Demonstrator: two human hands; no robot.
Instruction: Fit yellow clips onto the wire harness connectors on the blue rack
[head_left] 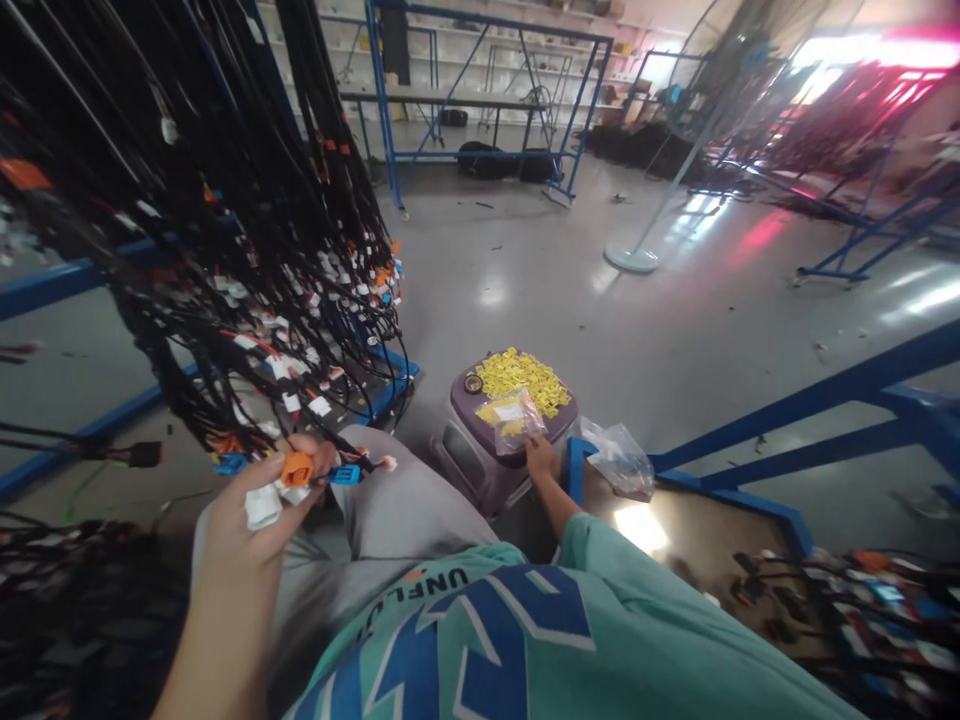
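Observation:
My left hand (pixel 259 500) is closed around the ends of a wiring harness. An orange connector (pixel 297 469), a blue connector (pixel 345 475) and a white connector (pixel 263 507) stick out of its grip, by my knee. Black cables run up from them to a hanging bundle (pixel 247 200). My right hand (pixel 541 460) is at the near edge of a purple stool (pixel 465 398), its fingers closed on the lower corner of a clear plastic bag (pixel 511 418) with a white label. Small yellow parts (pixel 525 375) are heaped beside and under the bag. A small black ring (pixel 473 383) lies left of them.
A blue frame (pixel 390 385) stands under the hanging harnesses on the left. Another blue frame (pixel 795 400) is at my right, with a second plastic bag (pixel 621 460) on its corner. A fan's round base (pixel 631 260) rests on the grey floor farther off.

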